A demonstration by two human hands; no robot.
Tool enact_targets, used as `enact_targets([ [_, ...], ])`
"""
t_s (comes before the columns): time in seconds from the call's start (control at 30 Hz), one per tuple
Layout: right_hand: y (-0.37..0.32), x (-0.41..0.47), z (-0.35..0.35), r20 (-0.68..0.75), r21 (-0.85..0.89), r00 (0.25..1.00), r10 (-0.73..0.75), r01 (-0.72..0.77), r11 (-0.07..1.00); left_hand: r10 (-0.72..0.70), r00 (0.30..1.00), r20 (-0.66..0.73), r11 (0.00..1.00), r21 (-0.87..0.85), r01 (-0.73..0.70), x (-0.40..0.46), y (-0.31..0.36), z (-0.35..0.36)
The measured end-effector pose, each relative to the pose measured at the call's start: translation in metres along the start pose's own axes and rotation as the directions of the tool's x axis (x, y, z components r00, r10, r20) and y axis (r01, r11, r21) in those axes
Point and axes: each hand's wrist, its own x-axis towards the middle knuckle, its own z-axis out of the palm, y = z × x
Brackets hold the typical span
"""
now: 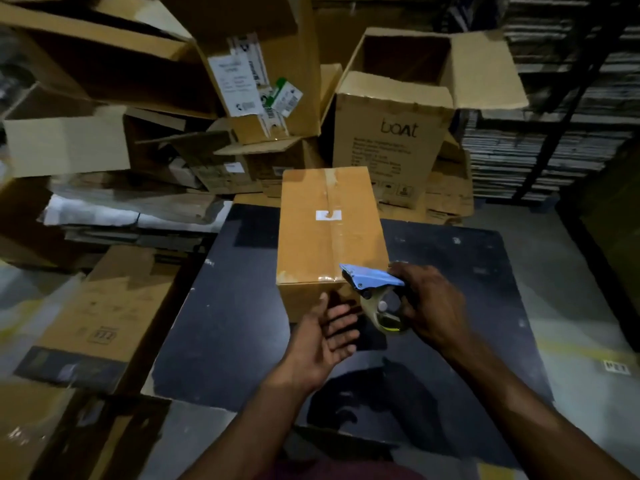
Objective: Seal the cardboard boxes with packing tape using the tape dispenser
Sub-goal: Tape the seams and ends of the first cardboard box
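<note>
Brown box (329, 233) — taped seam; right hand (427, 306) grips blue dispenser (372, 287), left hand (323, 341) spread.

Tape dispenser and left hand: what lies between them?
In the head view nothing lies between the tape dispenser and the open left hand: only a narrow gap over the dark table.

The scene is dim, with the brightest light falling on the top of the closed cardboard box (329, 223) at centre, where the tape strip gives a faint sheen. Corners and the shelving (554, 116) at upper right sink into near black. A dark shadow of the person lies on the black mat (450, 271) near the bottom. Wide-angle distortion bends the edges outward, and the stacked boxes (86, 98) at left smear with motion blur. The hands look soft, slightly grainy.
</note>
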Motion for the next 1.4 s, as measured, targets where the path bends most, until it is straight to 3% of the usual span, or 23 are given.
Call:
enact_targets([
  [0.27, -0.042, 0.022, 0.007, -0.052, -0.151, 0.982, -0.182, 0.172, 0.973, 0.044, 0.999, 0.025, 0.99, -0.134, -0.04, -0.019, 0.046, -0.012],
  [0.37, -0.053, 0.03, 0.014, -0.004, -0.226, 0.969, -0.245, 0.238, 0.944, 0.041, 0.999, 0.026, 0.985, -0.166, -0.036, -0.018, 0.059, -0.024],
  [0.57, -0.073, 0.041, 0.017, 0.012, -0.31, 0.949, -0.316, 0.304, 0.901, 0.092, 0.996, -0.016, 0.985, -0.146, -0.093, -0.018, 0.078, -0.041],
  [0.63, -0.08, 0.043, 0.015, 0.064, -0.32, 0.953, -0.296, 0.301, 0.898, 0.089, 0.995, -0.044, 0.985, -0.144, -0.094, -0.015, 0.081, -0.043],
  [0.73, -0.09, 0.05, 0.008, 0.267, -0.248, 0.936, -0.231, 0.298, 0.922, 0.11, 0.99, -0.09, 0.991, -0.066, -0.116, -0.012, 0.084, -0.044],
  [0.8, -0.095, 0.057, 0.002, 0.402, -0.148, 0.883, -0.244, 0.326, 0.934, 0.248, 0.952, -0.178, 0.967, 0.099, -0.233, -0.006, 0.086, -0.049],
  [0.9, -0.098, 0.068, -0.005, 0.536, -0.167, 0.8, -0.27, 0.414, 0.895, 0.459, 0.848, -0.267, 0.876, 0.297, -0.38, 0.003, 0.093, -0.059],
  [1.07, -0.083, 0.081, -0.02, 0.59, -0.172, 0.74, -0.322, 0.505, 0.846, 0.473, 0.822, -0.318, 0.88, 0.228, -0.418, 0.011, 0.095, -0.069],
  [1.27, -0.056, 0.09, -0.033, 0.632, -0.215, 0.718, -0.29, 0.522, 0.825, 0.383, 0.876, -0.293, 0.924, 0.131, -0.36, 0.022, 0.099, -0.089],
  [1.4, -0.064, 0.092, -0.029, 0.628, -0.255, 0.727, -0.278, 0.53, 0.809, 0.389, 0.87, -0.304, 0.921, 0.112, -0.373, 0.033, 0.096, -0.088],
])
